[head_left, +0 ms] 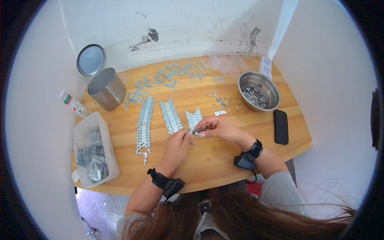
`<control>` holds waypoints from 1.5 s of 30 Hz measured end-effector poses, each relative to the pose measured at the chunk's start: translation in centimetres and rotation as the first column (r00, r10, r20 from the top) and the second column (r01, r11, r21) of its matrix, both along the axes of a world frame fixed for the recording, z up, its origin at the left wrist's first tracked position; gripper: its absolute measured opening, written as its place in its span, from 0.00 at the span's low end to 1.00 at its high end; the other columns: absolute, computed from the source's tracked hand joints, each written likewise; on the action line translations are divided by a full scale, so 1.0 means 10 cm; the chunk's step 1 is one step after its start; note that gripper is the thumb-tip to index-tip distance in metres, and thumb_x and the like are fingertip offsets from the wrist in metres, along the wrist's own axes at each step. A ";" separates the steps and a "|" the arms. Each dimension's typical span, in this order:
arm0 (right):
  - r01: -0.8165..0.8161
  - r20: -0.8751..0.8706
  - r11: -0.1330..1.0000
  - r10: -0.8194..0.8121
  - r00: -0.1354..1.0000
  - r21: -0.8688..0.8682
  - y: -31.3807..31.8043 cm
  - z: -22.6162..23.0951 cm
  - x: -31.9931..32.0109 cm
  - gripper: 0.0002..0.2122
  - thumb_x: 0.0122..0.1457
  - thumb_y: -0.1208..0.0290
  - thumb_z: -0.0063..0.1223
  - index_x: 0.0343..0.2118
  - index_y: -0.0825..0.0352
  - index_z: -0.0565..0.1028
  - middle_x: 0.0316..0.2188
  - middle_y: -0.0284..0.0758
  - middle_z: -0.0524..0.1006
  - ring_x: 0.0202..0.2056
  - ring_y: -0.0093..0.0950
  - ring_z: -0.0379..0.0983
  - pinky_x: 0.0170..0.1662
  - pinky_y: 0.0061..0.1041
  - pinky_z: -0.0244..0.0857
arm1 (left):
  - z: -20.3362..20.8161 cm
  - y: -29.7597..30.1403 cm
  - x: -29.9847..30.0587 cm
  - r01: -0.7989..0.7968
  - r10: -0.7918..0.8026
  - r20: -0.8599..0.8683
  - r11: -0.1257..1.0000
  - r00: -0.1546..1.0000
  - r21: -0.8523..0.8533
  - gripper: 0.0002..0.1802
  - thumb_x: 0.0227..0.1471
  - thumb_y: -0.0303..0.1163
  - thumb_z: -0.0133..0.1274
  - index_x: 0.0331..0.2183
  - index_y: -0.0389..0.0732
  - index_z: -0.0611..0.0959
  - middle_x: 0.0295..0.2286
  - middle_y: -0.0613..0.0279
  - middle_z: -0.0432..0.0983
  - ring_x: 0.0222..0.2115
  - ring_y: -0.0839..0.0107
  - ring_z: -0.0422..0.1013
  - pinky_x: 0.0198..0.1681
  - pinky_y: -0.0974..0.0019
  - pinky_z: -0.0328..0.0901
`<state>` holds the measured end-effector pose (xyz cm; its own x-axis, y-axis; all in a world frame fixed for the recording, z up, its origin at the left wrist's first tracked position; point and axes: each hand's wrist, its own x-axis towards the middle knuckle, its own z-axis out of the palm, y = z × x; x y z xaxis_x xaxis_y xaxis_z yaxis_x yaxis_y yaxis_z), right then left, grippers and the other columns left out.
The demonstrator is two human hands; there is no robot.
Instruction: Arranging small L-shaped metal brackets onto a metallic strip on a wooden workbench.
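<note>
My left hand and my right hand meet over the middle of the table, fingertips pinched together. Between them is a small silvery metal piece, partly hidden by the fingers, so its exact shape is unclear. Just beyond my fingers lies a short block of nested L-shaped metal brackets with a V-notched far end. Two longer rows stand to its left, a middle one and a curved outer one. A loose L bracket and scattered small metal parts lie beyond my right hand.
Many loose brackets spread along the far side. At right are a steel bowl of small parts, a black phone and a clear plastic box. Leftward stand a steel canister, a round lid, a white bottle and a plastic bin.
</note>
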<state>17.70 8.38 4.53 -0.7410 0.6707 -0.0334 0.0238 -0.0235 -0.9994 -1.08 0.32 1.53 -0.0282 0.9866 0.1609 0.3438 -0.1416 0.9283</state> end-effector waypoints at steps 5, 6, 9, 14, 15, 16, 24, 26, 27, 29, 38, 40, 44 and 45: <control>0.169 -0.025 0.986 -0.169 0.985 0.001 0.11 -0.06 -0.09 0.10 0.58 0.71 0.55 0.41 0.70 0.76 0.32 0.32 0.79 0.32 0.19 0.73 0.35 0.19 0.67 | -0.01 0.03 -0.02 -0.017 0.010 0.121 0.998 0.993 0.062 0.14 0.61 0.33 0.43 0.37 0.32 0.78 0.20 0.58 0.75 0.24 0.72 0.73 0.30 0.70 0.67; 0.273 -0.024 0.960 -0.272 0.962 0.061 0.18 -0.02 -0.08 0.10 0.58 0.71 0.54 0.40 0.70 0.76 0.31 0.32 0.79 0.30 0.18 0.73 0.34 0.19 0.67 | 0.00 0.03 -0.02 -0.016 0.008 0.124 0.998 0.992 0.060 0.14 0.61 0.33 0.43 0.37 0.32 0.78 0.20 0.58 0.75 0.24 0.72 0.73 0.30 0.70 0.67; 0.547 0.014 0.767 -0.584 0.811 0.337 0.56 0.14 0.11 0.10 0.60 0.68 0.51 0.36 0.70 0.78 0.25 0.30 0.78 0.26 0.16 0.71 0.30 0.19 0.65 | 0.08 0.02 -0.02 -0.038 0.025 0.146 0.996 0.989 0.081 0.15 0.61 0.33 0.43 0.40 0.32 0.77 0.21 0.58 0.75 0.24 0.73 0.73 0.31 0.71 0.67; 0.469 0.233 0.664 -0.689 0.686 0.583 0.93 0.01 0.28 0.11 0.58 0.68 0.52 0.34 0.71 0.78 0.24 0.41 0.79 0.25 0.30 0.76 0.31 0.26 0.68 | 0.05 0.04 -0.05 0.035 -0.039 0.087 0.998 0.995 0.055 0.16 0.62 0.36 0.42 0.40 0.33 0.79 0.20 0.60 0.74 0.23 0.74 0.72 0.30 0.70 0.67; 0.440 0.248 0.640 -0.702 0.667 0.629 0.95 -0.04 0.27 0.11 0.57 0.67 0.52 0.33 0.71 0.79 0.24 0.42 0.79 0.26 0.34 0.76 0.32 0.29 0.68 | 0.05 0.03 -0.05 0.031 -0.036 0.088 0.998 0.996 0.054 0.16 0.62 0.36 0.42 0.40 0.33 0.79 0.20 0.60 0.74 0.23 0.74 0.72 0.30 0.70 0.67; 0.409 0.262 0.615 -0.717 0.646 0.674 0.98 -0.08 0.26 0.11 0.55 0.66 0.53 0.32 0.70 0.79 0.24 0.44 0.78 0.26 0.38 0.76 0.32 0.32 0.68 | 0.06 0.03 -0.05 0.045 -0.049 0.088 0.998 0.995 0.047 0.16 0.62 0.34 0.42 0.40 0.32 0.78 0.21 0.61 0.74 0.24 0.75 0.71 0.31 0.71 0.67; 0.294 0.394 0.686 -0.658 0.642 0.666 0.97 0.02 0.22 0.11 0.53 0.66 0.54 0.32 0.69 0.79 0.23 0.43 0.78 0.26 0.39 0.76 0.32 0.33 0.68 | 0.10 0.02 -0.08 0.072 -0.073 0.048 0.997 0.996 0.028 0.16 0.62 0.33 0.41 0.38 0.31 0.78 0.21 0.63 0.75 0.25 0.77 0.71 0.32 0.72 0.67; 0.272 0.424 0.699 -0.647 0.634 0.662 0.97 0.03 0.24 0.11 0.53 0.66 0.54 0.32 0.69 0.80 0.22 0.42 0.78 0.25 0.37 0.76 0.32 0.32 0.68 | 0.10 0.02 -0.08 0.073 -0.074 0.025 0.997 0.997 0.034 0.16 0.63 0.33 0.40 0.38 0.31 0.78 0.21 0.62 0.75 0.25 0.76 0.71 0.32 0.72 0.67; 0.302 0.419 0.718 -0.638 0.646 0.628 0.97 0.03 0.24 0.11 0.54 0.66 0.53 0.32 0.70 0.80 0.22 0.42 0.79 0.24 0.36 0.76 0.31 0.31 0.68 | 0.10 0.02 -0.07 0.072 -0.073 0.025 0.997 0.997 0.034 0.16 0.63 0.33 0.40 0.38 0.31 0.78 0.21 0.62 0.75 0.25 0.76 0.71 0.32 0.72 0.67; 0.330 0.413 0.736 -0.628 0.659 0.592 0.96 0.04 0.25 0.11 0.54 0.66 0.53 0.32 0.70 0.80 0.22 0.41 0.79 0.24 0.34 0.76 0.30 0.30 0.68 | 0.10 0.02 -0.07 0.069 -0.070 0.017 0.996 0.997 0.054 0.16 0.62 0.33 0.41 0.38 0.31 0.78 0.21 0.62 0.75 0.25 0.76 0.71 0.32 0.72 0.67; 0.411 0.327 0.710 -0.657 0.680 0.572 0.93 -0.04 0.29 0.11 0.55 0.66 0.53 0.30 0.70 0.80 0.20 0.40 0.79 0.22 0.30 0.76 0.28 0.27 0.67 | 0.12 0.02 -0.06 0.060 -0.057 -0.042 0.996 0.997 0.061 0.14 0.62 0.31 0.41 0.38 0.31 0.78 0.21 0.61 0.75 0.25 0.74 0.72 0.32 0.71 0.67; 0.440 0.256 0.712 -0.643 0.722 0.547 0.85 -0.01 0.23 0.10 0.55 0.67 0.53 0.30 0.70 0.80 0.20 0.37 0.79 0.22 0.25 0.75 0.27 0.25 0.67 | 0.12 0.00 -0.05 0.028 -0.028 -0.003 0.998 1.000 0.052 0.13 0.60 0.31 0.43 0.39 0.32 0.78 0.23 0.60 0.75 0.27 0.73 0.72 0.34 0.70 0.67; 0.427 0.244 0.813 -0.542 0.804 0.396 0.51 0.16 0.07 0.09 0.59 0.71 0.52 0.33 0.72 0.78 0.23 0.33 0.78 0.23 0.18 0.72 0.26 0.17 0.65 | 0.14 -0.02 -0.06 -0.048 0.058 -0.097 0.993 0.994 0.105 0.16 0.55 0.29 0.52 0.44 0.33 0.76 0.30 0.58 0.77 0.32 0.71 0.73 0.40 0.69 0.66; 0.434 0.184 0.831 -0.514 0.838 0.348 0.45 0.15 0.06 0.09 0.58 0.70 0.52 0.33 0.72 0.78 0.22 0.32 0.79 0.23 0.17 0.72 0.26 0.18 0.65 | 0.14 -0.01 -0.05 -0.054 0.063 -0.097 0.994 0.993 0.099 0.16 0.55 0.29 0.52 0.44 0.33 0.76 0.30 0.58 0.77 0.32 0.71 0.73 0.40 0.69 0.66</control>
